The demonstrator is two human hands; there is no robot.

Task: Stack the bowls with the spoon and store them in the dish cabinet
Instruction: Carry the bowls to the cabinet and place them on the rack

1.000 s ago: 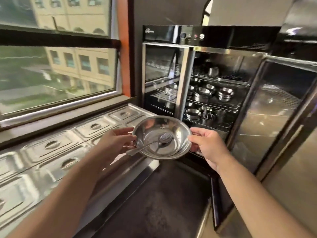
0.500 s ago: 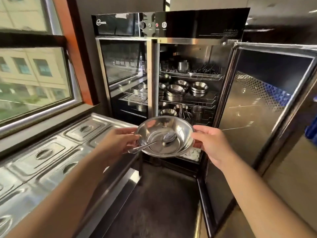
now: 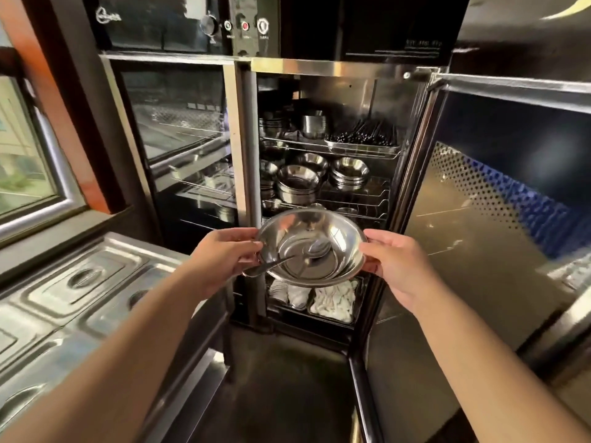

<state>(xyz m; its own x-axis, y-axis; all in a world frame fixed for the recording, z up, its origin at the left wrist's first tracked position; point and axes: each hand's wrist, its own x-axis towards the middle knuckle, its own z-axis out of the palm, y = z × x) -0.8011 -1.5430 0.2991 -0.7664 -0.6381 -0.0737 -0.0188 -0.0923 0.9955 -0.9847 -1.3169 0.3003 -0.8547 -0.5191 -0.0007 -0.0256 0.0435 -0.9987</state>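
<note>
I hold a shiny steel bowl (image 3: 335,233) level in front of the dish cabinet (image 3: 332,67), just before its open right half. My left hand (image 3: 224,255) grips the bowl's left rim and my right hand (image 3: 395,265) grips the right rim. A metal spoon (image 3: 307,252) lies inside the bowl, with its handle sticking out over the rim by my left fingers. I cannot tell whether more bowls sit stacked under the top one. Behind the bowl, wire shelves (image 3: 358,199) carry stacks of steel bowls (image 3: 297,185).
The cabinet's right door (image 3: 499,219) stands open, swung out to my right. The left glass door (image 3: 179,129) is closed. A steel counter with lidded food pans (image 3: 80,282) runs along my left under a window. White items fill trays on the bottom shelf (image 3: 332,302). The floor below is dark.
I have come closer to the cabinet and faced it more squarely. The bowl with the spoon, still held in both hands, is now right at the open compartment.
</note>
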